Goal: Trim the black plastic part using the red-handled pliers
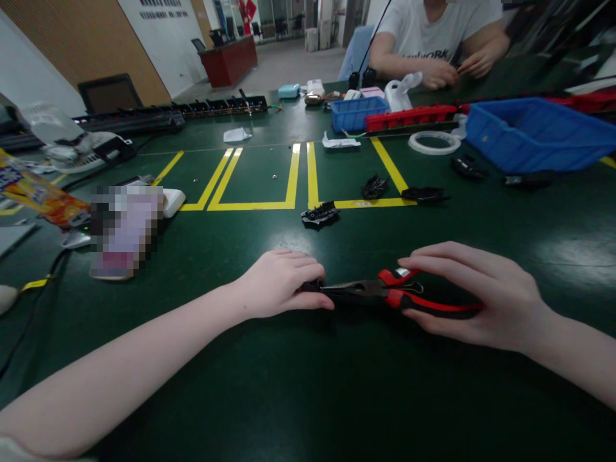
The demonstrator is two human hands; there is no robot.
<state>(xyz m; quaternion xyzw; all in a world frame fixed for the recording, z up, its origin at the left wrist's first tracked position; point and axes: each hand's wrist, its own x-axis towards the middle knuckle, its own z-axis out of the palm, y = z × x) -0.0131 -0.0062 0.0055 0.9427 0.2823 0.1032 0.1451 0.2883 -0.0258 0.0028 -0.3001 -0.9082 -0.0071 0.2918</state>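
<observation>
Near the front edge of the dark green table (298, 398), the person's two bare hands are meeting over a pair of red-handled pliers (385, 294) lying flat on the surface. The right hand (481, 298) is curving loosely around the red grips from the 3 o'clock side, fingers half open, thumb beneath and fingertips just touching the upper handle, not yet gripping firmly. The left hand (283, 282) is resting palm down at the 9 o'clock end, fingers curled over a small black part (312, 286) right at the tool's nose; how tightly it is pinching I cannot tell. The long axis of the pliers is running almost straight across the table, nose pointing toward 9 o'clock, handles toward 3 o'clock and spreading slightly. To my eye, doing this well is calling for steadying the small piece hard against the table and closing on the handles gently, keeping the nose level so nothing is skidding away. More black parts (320, 215) are lying farther off toward 12 o'clock by the yellow floor-tape lines (250, 205)
</observation>
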